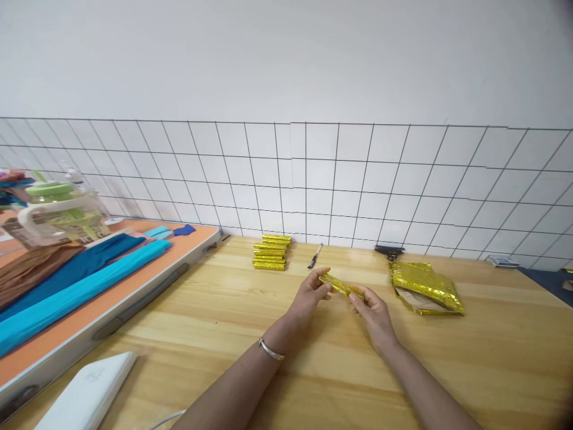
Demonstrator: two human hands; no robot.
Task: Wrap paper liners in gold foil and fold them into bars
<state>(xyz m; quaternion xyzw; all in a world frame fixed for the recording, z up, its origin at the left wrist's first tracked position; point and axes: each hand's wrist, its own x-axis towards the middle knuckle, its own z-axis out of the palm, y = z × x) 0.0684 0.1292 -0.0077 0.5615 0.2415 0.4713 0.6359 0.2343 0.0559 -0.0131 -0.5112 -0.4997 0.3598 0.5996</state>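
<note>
My left hand [314, 288] and my right hand [370, 307] hold a narrow folded strip of shiny gold foil [336, 284] between them, above the wooden table. The left fingers pinch its left end, and the right thumb and fingers grip its right end. Farther back lies a row of similar gold foil strips [270, 253], close side by side. To the right of my right hand rests a larger gold foil packet [427, 289], its front edge gaping to show a brownish inside.
A small dark-handled tool [315, 257] lies behind my hands, and a black clip-like object [389, 250] sits by the wall grid. Left, an orange table [197, 239] carries blue and brown cloth and a green-lidded bottle [54, 203]. A white flat box [89, 391] lies front left.
</note>
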